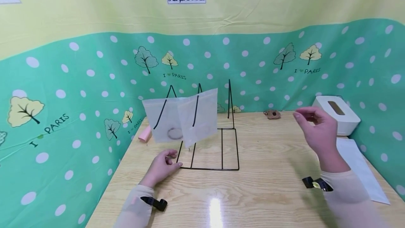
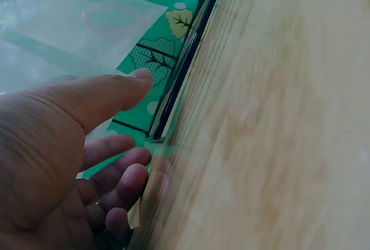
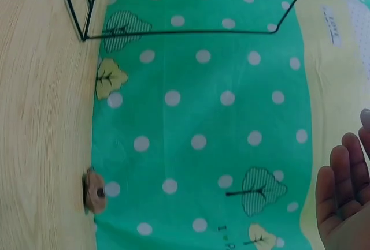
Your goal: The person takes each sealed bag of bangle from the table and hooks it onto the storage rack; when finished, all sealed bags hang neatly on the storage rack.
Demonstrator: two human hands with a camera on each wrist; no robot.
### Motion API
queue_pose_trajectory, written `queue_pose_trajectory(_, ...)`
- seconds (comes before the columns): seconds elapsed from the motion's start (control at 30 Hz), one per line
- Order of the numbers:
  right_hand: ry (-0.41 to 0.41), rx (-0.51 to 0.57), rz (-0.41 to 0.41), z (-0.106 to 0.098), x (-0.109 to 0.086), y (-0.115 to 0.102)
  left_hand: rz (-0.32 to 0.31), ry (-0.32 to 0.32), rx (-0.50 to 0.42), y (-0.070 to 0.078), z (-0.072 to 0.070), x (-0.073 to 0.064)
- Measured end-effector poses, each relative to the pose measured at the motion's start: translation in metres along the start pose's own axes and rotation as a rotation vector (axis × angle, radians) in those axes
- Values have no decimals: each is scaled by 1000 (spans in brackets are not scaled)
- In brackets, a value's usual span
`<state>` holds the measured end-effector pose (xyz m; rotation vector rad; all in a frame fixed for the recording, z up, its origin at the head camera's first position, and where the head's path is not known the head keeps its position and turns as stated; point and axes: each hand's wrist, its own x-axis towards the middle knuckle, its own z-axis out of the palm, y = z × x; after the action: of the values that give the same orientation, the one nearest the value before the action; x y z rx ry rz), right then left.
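A black wire rack [image 1: 229,157] stands mid-table, with two translucent plastic bags hung on its upright prongs. The left bag [image 1: 162,117] holds a pale ring shape [image 1: 175,133]; the right bag [image 1: 200,115] overlaps it. My left hand [image 1: 167,163] rests flat on the table with relaxed fingers, its fingertips at the rack's front left corner. In the left wrist view the thumb [image 2: 110,94] points along the rack's base wire [image 2: 185,59], under a bag [image 2: 69,25]. My right hand [image 1: 311,122] hovers empty above the table's right side, fingers loose [image 3: 347,198].
A white tissue box [image 1: 336,113] sits at the back right, with a flat white sheet [image 1: 357,164] in front of it. A small brown object [image 1: 272,114] lies by the back wall and a pink object [image 1: 145,134] by the left wall. Polka-dot cloth walls the table.
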<state>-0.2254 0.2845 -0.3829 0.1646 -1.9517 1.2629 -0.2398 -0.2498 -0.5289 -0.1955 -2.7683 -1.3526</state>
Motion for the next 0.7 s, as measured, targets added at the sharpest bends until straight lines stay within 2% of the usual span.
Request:
queue_pose_trajectory(0.2, 27, -31, 40, -24, 7, 10, 26, -1, 42, 2, 2, -1)
queue_pose_trajectory(0.4, 55, -73, 163, -45, 15, 27, 39, -6, 100, 4, 3, -2)
queue_pose_trajectory(0.57, 17, -117, 282, -64, 19, 40, 42, -8, 130, 3, 3, -1)
queue_pose_trajectory(0.7, -24, -161, 327, -80, 21, 49, 44, -3, 137, 1, 4, -1)
